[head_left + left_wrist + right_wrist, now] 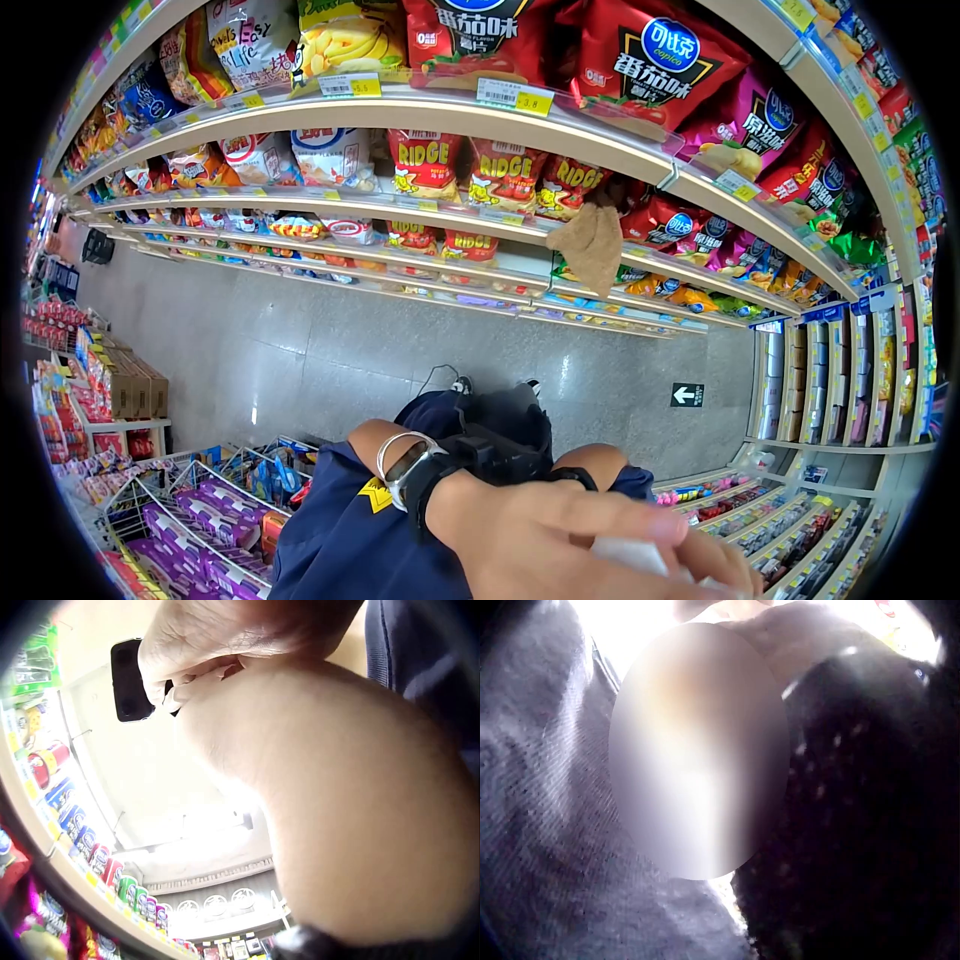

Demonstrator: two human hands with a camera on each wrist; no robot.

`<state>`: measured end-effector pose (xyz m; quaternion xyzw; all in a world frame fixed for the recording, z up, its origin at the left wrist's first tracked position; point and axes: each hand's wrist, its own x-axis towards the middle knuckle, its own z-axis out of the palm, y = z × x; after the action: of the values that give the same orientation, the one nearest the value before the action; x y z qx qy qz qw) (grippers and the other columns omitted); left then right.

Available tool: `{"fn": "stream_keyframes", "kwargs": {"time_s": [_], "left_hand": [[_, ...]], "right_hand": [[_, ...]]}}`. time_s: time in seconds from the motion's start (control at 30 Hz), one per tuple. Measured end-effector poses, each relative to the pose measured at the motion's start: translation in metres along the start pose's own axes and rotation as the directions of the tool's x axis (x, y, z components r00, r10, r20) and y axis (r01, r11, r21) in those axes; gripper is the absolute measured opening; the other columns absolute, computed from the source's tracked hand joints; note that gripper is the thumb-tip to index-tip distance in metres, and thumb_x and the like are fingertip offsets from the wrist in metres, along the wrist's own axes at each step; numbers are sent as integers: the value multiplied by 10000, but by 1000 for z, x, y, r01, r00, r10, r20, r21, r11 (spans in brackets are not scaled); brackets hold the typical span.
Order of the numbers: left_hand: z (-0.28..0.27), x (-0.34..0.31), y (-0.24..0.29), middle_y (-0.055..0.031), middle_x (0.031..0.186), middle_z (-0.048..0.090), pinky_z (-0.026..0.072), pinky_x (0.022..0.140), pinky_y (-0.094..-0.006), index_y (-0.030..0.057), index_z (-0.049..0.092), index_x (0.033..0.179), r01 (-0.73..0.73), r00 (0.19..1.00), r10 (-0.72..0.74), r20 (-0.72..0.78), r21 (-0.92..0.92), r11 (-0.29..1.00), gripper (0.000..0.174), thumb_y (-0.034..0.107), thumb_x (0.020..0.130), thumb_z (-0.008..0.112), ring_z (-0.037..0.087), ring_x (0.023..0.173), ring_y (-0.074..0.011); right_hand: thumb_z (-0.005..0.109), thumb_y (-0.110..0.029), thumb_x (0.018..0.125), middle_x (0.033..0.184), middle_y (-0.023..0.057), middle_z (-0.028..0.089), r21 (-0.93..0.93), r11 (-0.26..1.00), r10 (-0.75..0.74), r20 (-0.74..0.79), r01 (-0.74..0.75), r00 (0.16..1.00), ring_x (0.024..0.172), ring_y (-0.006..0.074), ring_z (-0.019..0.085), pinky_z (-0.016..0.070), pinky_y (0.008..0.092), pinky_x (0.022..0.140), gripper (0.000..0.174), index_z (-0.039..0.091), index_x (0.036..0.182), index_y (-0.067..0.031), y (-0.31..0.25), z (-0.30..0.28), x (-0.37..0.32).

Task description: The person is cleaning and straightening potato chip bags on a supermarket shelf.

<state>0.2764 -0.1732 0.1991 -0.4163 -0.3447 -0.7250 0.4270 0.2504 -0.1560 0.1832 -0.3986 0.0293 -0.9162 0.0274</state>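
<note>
In the head view my left hand [540, 535] reaches rightward across the bottom, close to the camera and motion-blurred. A white paper-like thing [640, 553] shows between its fingers, partly covered. A watch [405, 468] and a pale bracelet circle that wrist. Behind it my right forearm [592, 464] rises with a dark band; the right hand is mostly hidden by the left. The left wrist view shows bent fingers [161, 671] at a pale scrap [176, 697], beside a black rounded rectangular object [131, 680]. A blurred oval covers the middle of the right wrist view.
Shelves of snack bags [660, 60] curve across the front, with price tags [515, 96] along their edges. A brown cloth-like piece [590, 247] hangs at one shelf edge. Wire baskets with purple packs [215, 500] stand at lower left. Grey floor [300, 340] lies between.
</note>
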Motion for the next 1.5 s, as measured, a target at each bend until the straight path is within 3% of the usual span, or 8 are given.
{"fn": "stream_keyframes", "kwargs": {"time_s": [0.13,0.23,0.5,0.67,1.0,1.27,1.47,1.5], "left_hand": [[-46,55,41,-63,1256,613,244,1136,-458,56,616,1197,199,910,-405,93,758,622,340,102,866,556,488,1278,-250],[-71,31,22,-203,1228,477,332,1034,-450,-27,421,1216,314,949,-248,-196,501,806,411,254,927,499,468,1209,-322],[-81,30,14,-229,1375,403,323,1022,-387,-99,234,1428,308,918,-273,-288,83,948,876,360,816,660,446,1233,-273],[-87,32,6,-204,1270,521,393,948,-406,-66,411,1315,239,971,-212,-111,451,860,787,299,730,788,540,1135,-306],[-61,57,46,-37,910,584,482,711,-318,105,745,872,412,884,-400,-243,810,418,162,153,717,744,575,817,-213],[-39,54,30,-145,789,551,457,586,-320,56,509,703,219,885,-122,-449,172,960,183,49,872,579,540,681,-266],[-15,61,27,-53,961,520,397,680,-301,61,621,803,29,926,-78,-370,-136,990,56,58,831,669,478,829,-173],[-1,62,49,-52,970,523,405,687,-301,61,623,788,198,838,-312,-448,-282,939,86,93,831,690,473,859,-172]], "right_hand": [[461,-325,952,1225,130,520,30,998,-45,-61,47,997,1183,291,502,449,447,877,484,404,1334,-32,9,-10,1],[391,-392,962,1348,148,465,-186,967,95,-377,-176,921,1268,328,443,390,484,985,566,357,1391,-24,16,-4,11],[543,-456,899,1396,226,380,-343,893,286,-67,-291,956,1294,340,373,258,491,1089,682,348,1333,32,15,-33,40],[748,-153,755,1065,204,536,-952,304,115,61,24,991,980,298,552,452,409,871,291,602,946,11,19,-36,48],[647,-169,863,972,171,568,-539,836,245,199,-103,949,902,298,579,515,369,725,264,473,1052,-104,0,-37,71],[512,-89,925,799,86,440,-98,927,363,-23,-363,932,642,214,454,436,348,535,62,458,902,-68,-27,16,80],[598,-31,868,988,-23,585,-53,862,483,389,-504,785,831,132,519,460,242,678,129,584,971,-108,-39,11,94],[601,-40,872,986,-29,600,-57,875,473,317,-481,822,843,130,520,459,238,679,130,589,980,-110,-44,18,82]]}}
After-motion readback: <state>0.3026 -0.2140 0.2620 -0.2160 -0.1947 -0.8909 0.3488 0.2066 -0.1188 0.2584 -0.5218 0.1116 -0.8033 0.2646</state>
